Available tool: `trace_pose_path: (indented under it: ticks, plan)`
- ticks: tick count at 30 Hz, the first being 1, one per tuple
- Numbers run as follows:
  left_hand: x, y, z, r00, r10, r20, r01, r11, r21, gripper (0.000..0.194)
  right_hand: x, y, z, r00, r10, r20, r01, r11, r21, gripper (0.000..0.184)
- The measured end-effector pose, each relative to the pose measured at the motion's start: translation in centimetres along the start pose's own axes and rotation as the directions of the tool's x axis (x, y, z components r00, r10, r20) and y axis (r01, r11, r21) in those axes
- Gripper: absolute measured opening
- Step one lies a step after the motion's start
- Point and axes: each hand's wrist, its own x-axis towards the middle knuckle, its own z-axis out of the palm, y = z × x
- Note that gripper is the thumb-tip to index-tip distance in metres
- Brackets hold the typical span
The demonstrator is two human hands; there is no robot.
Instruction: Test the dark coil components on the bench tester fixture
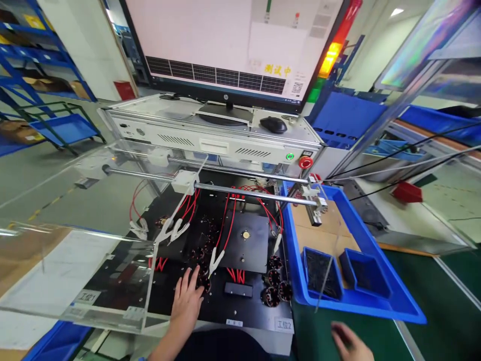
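Here, black fixture panel (210, 306) indoors.

Black panel (214, 313) under your left hand (187, 298): wound rings (271, 296) beside it and farther right, white clip (216, 261) just beyond. Green bench (315, 328) below your right hand (349, 342); blue tray (398, 310) beyond that hand.

Worn: dark garment (223, 346) | left hand (187, 298), right hand (349, 342): bare | left forearm (167, 342): blue sliver (142, 359) (too small to name)

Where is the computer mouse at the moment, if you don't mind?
In the head view, the mouse sits right of centre on the white housing, just right of the monitor stand.
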Motion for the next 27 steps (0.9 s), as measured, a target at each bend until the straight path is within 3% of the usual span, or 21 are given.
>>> trace_pose_path:
  ticks: [4,8,11,13,16,19,24,27]
  plan:
    - [-0.1,0.2,-0.4,1.000,0.001,-0.031,-0.001,1.000,-0.009,0.014,6.6,-3.4,-1.5,0.949,-0.041,-0.313,0.113,0.970,0.217,0.047]
    - [0.9,2.5,-3.8,0.994,0.052,-0.093,-0.061,0.994,-0.088,0.009,10.8,-5.4,-1.6,0.946,-0.122,-0.300,0.162,0.980,0.112,0.053]
    - [4.2,5.3,-6.6,0.983,0.142,-0.120,-0.163,0.969,-0.184,0.020,11.8,-5.1,-0.8,0.942,-0.179,-0.283,0.188,0.982,0.008,0.052]
    - [7.3,7.2,-7.6,0.975,0.153,-0.159,-0.188,0.953,-0.236,0.021,11.9,-4.7,-0.4,0.938,-0.193,-0.287,0.198,0.980,-0.014,0.048]
    - [12.0,9.5,-7.1,0.972,0.121,-0.201,-0.170,0.954,-0.246,0.020,11.7,-4.4,-0.4,0.942,-0.180,-0.282,0.190,0.982,0.009,0.045]
    - [14.9,11.3,-5.4,0.980,0.109,-0.164,-0.140,0.972,-0.188,0.016,11.6,-4.6,-0.6,0.939,-0.169,-0.299,0.194,0.980,0.055,0.045]
    - [15.1,13.1,-3.9,0.994,0.089,-0.070,-0.095,0.991,-0.092,0.019,11.7,-4.5,-0.6,0.936,-0.089,-0.340,0.164,0.966,0.198,0.051]
    - [14.6,12.7,-4.5,0.996,0.074,-0.054,-0.083,0.980,-0.179,0.018,11.3,-4.5,-1.7,0.934,0.032,-0.357,0.087,0.946,0.312,0.048]
